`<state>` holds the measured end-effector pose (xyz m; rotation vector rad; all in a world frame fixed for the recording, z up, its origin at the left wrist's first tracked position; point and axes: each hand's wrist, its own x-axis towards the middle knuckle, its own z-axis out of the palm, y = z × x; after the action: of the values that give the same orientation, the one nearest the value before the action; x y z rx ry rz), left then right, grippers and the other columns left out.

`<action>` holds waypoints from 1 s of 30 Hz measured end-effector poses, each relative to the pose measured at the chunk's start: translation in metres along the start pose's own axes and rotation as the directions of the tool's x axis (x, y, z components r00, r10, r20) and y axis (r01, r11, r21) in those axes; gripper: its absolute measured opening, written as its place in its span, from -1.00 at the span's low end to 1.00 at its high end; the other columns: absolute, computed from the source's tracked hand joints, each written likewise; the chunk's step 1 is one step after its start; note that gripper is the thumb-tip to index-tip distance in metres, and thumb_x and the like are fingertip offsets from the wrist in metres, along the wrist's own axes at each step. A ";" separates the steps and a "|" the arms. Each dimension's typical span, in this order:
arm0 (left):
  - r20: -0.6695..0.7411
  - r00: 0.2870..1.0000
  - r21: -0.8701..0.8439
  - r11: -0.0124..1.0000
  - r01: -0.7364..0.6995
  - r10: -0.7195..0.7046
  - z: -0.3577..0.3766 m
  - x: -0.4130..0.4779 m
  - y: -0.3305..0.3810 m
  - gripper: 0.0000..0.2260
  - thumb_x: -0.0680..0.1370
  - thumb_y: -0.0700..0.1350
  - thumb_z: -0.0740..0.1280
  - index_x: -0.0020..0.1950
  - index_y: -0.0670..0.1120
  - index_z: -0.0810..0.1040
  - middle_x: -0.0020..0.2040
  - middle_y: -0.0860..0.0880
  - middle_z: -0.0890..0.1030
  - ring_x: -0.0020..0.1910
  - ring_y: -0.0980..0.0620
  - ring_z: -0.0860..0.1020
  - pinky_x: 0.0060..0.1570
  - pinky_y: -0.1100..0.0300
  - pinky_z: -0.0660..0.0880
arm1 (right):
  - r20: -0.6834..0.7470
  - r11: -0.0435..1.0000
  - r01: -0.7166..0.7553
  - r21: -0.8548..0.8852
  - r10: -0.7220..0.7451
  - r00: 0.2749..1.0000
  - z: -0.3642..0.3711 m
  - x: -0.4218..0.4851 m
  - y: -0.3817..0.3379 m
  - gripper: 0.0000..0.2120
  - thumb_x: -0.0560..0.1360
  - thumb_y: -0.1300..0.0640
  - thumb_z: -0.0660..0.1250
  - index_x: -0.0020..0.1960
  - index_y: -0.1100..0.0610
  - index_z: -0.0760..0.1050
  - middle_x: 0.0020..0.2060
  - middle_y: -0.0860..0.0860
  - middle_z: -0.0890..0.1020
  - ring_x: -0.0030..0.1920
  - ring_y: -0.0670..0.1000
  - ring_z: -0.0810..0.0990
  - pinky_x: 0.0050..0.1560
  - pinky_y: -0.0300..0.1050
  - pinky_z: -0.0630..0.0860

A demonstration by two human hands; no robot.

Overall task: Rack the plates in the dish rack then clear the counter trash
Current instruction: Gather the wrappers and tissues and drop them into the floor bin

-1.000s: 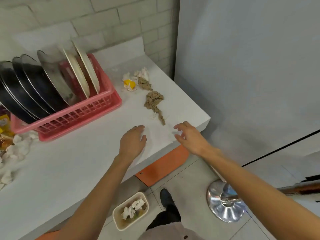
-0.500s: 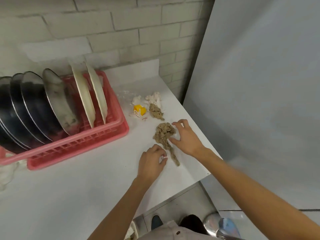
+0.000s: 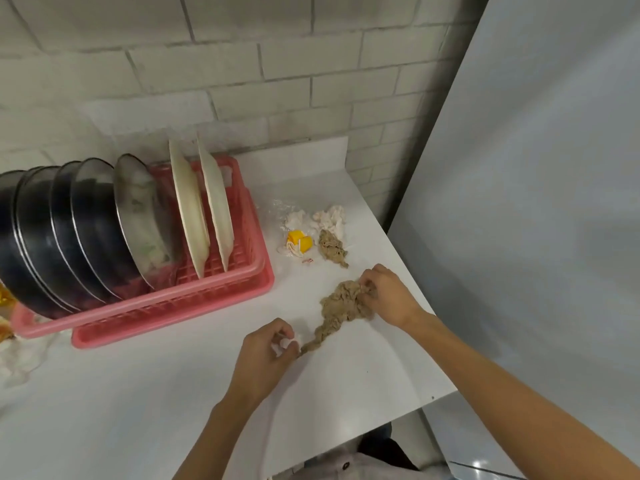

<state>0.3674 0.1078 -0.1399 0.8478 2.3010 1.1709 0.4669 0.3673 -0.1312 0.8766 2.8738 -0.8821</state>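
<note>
On the white bench (image 3: 121,403), the right hand (image 3: 388,296) has its grip clamped on the brown wad of trash (image 3: 341,306), the left hand (image 3: 266,355) at its seven o'clock pinches a small white scrap (image 3: 287,342), and the plates (image 3: 188,206) stand racked in the pink dish rack (image 3: 173,306) at ten o'clock.

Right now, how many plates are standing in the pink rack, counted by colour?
Cream plates: 2
Dark metal plates: 4, the leftmost cut by the frame edge
Shiny steel plate: 1
Total in the pink rack: 7
</note>
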 end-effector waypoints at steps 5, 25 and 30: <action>-0.080 0.996 -0.107 0.994 0.022 -0.031 -0.009 0.006 0.005 -0.81 0.46 -0.32 0.42 -0.16 -0.02 0.55 -0.26 0.06 0.62 -0.27 0.09 0.56 -0.30 0.37 0.42 | -0.023 0.923 -0.071 0.377 0.086 0.996 -0.025 -0.006 -0.001 -0.83 0.41 0.30 0.42 -0.16 0.10 0.46 -0.22 0.00 0.56 -0.25 -0.06 0.51 -0.24 -0.29 0.41; -0.107 0.989 -0.356 0.933 0.058 -0.102 -0.021 0.001 0.027 -0.83 0.48 -0.17 0.15 -0.25 -0.19 0.46 -0.35 -0.10 0.40 -0.34 0.04 0.36 -0.29 0.25 0.29 | 0.118 0.783 -0.247 0.571 0.219 0.969 -0.026 -0.021 -0.015 -0.70 0.54 -0.07 0.31 -0.22 0.12 0.38 -0.38 -0.07 0.42 -0.36 -0.03 0.42 -0.24 -0.11 0.49; -0.072 0.982 -0.427 0.895 0.125 -0.172 -0.017 -0.001 0.027 -0.74 0.55 -0.11 0.16 -0.23 -0.29 0.35 -0.33 -0.21 0.34 -0.34 0.00 0.33 -0.27 0.15 0.30 | 0.144 0.593 -0.299 0.747 0.296 0.944 -0.028 -0.023 -0.031 -0.57 0.63 -0.07 0.18 -0.22 0.26 0.42 -0.36 0.18 0.48 -0.36 0.14 0.63 -0.33 0.02 0.62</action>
<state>0.3672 0.1102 -0.1082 0.4478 2.0299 1.5956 0.4742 0.3491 -0.0882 1.3245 2.1439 -2.0823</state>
